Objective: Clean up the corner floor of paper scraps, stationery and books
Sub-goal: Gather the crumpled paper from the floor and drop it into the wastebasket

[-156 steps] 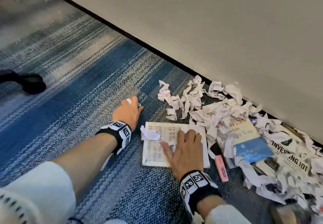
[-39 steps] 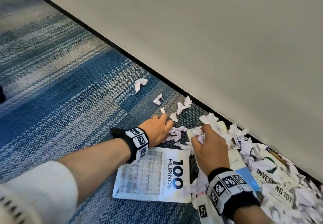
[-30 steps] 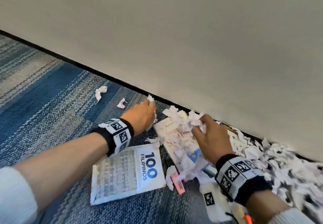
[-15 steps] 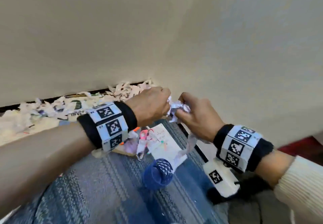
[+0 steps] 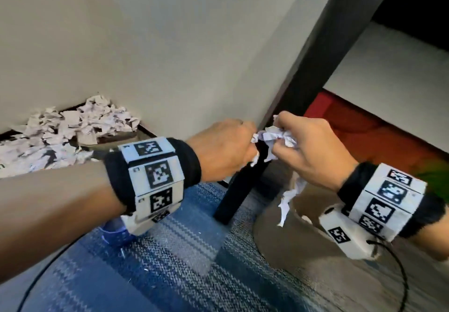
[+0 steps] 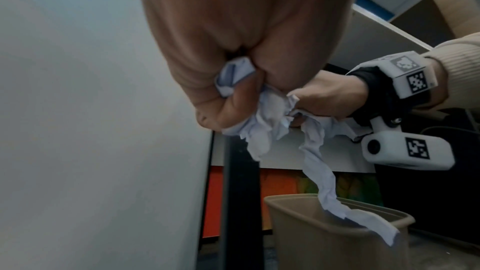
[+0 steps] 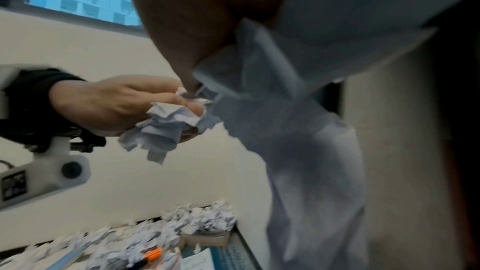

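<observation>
Both fists clenched on crumpled paper scraps (image 5: 273,139), left hand (image 5: 222,150) and right hand (image 5: 313,146) knuckle to knuckle, held up over the tan bin (image 6: 335,239), one long strip (image 6: 327,188) dangling into it. Loads more loose scraps (image 5: 60,136) piled far left against the wall (image 5: 145,44).

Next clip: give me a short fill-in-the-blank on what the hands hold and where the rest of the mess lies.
1. Both the left hand and the right hand grip crumpled ____.
2. A torn strip hangs down into the tan ____.
3. The remaining scrap pile lies on the floor against the ____.
4. Between the hands and the bin stands a black table ____.

Missing words: paper; bin; wall; leg
</observation>
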Available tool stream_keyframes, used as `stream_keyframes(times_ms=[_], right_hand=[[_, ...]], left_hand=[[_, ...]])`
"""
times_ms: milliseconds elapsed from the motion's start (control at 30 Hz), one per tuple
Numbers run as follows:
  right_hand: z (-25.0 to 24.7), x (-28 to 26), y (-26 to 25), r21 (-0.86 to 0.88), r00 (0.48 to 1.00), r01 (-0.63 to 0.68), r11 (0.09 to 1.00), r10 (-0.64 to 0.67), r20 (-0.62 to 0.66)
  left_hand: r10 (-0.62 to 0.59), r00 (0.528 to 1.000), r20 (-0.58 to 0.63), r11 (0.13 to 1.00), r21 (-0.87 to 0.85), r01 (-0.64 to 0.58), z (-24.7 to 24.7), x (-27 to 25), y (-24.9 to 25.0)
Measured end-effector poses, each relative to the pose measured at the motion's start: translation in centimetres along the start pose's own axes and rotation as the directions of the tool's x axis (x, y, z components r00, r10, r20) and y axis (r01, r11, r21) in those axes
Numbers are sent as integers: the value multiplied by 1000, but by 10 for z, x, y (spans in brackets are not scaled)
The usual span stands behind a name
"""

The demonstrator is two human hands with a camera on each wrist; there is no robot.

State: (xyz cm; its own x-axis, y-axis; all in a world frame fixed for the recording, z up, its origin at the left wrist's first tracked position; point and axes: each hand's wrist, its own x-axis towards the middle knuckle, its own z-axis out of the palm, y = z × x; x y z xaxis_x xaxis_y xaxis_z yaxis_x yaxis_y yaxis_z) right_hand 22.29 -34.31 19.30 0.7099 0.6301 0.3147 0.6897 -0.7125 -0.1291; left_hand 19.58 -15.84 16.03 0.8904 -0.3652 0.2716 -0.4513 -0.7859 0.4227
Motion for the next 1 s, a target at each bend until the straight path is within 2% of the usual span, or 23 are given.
stream_keyframes(times_ms=[133,300,367,400,467,533,567,600,633,700,767,833,867,933,1000], right_hand=[[-13,-36,76,71,974,-184,980,192,-123],[-2,-77,140,64,940,-291,955,298,-170],[17,-95,160,41,946,-309,950,312,-90],[25,-103,168,38,939,-342,939,343,-9],[35,-116,179,2,886,-437,900,430,171],[35,-121,186,-72,831,-476,877,475,290],[33,-122,189,-98,821,-464,880,469,326],[29,-123,192,-113,818,-448,887,457,349],[25,-123,194,-117,824,-432,894,445,351],[18,-124,199,-107,841,-424,899,435,323],[13,-126,203,-99,851,-430,898,439,288],[10,-125,205,-98,866,-417,904,427,259],[9,-124,204,-93,874,-410,907,420,246],[8,-121,198,-81,886,-399,913,407,221],[7,-117,189,-71,902,-380,922,386,194]], left_hand=[[15,998,59,999,-49,-12,47,54,55],[8,997,78,1000,28,-10,108,100,100],[-18,987,159,999,37,12,132,112,110],[-47,982,185,999,-16,51,144,115,111],[-50,968,247,990,-119,82,166,117,110],[-10,927,375,991,-122,60,178,116,107],[-5,908,419,994,-98,51,180,116,106],[-3,909,416,997,-64,33,179,117,105],[4,933,360,1000,-22,4,178,118,104],[10,987,163,993,112,-28,171,116,102],[-59,997,54,960,276,42,163,110,99],[-200,974,106,909,392,144,156,103,93],[-242,957,160,893,422,156,154,101,90],[-277,924,264,902,403,155,153,97,83],[-301,906,297,921,335,197,151,93,80]])
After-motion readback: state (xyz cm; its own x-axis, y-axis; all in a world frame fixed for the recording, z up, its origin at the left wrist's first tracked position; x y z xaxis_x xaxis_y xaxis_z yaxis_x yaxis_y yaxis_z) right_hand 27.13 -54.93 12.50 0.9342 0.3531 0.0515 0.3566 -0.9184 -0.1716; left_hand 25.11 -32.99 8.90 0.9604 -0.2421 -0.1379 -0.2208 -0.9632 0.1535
